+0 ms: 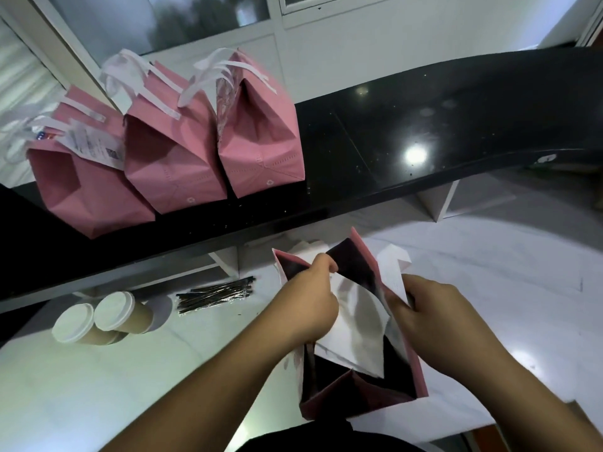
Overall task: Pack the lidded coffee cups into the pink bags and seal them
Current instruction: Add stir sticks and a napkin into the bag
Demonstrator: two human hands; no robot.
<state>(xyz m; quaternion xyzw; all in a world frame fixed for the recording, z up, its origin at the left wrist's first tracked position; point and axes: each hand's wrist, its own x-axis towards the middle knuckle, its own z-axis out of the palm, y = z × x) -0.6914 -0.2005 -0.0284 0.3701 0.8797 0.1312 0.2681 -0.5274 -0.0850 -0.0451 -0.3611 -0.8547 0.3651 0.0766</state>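
Left hand: the left hand (pixel 315 298) comes in from the lower left, forearm rising diagonally; its fingers are curled and pinch the left rim of the open pink paper bag (pixel 414 367), knuckles up.
Right hand: the right hand (pixel 434 311) comes in from the lower right; its fingers are curled round the bag's right rim, together with a white paper strip there.
Open bag: it stands upright on the white tabletop (pixel 114 386) between the two hands, mouth spread; the inside is dark, with a white sheet (pixel 355 327) lying in it.
Cups: two brown paper coffee cups with white lids (pixel 98 318) stand touching each other on the tabletop, well left of the open bag.
Ties: a bundle of thin black twist ties (pixel 215 295) lies on the tabletop between the cups and the bag.
Packed bags: three closed pink paper bags with white handles (pixel 182 141) stand side by side on the black glossy counter shelf (pixel 424 125) above; the leftmost carries a white printed slip.
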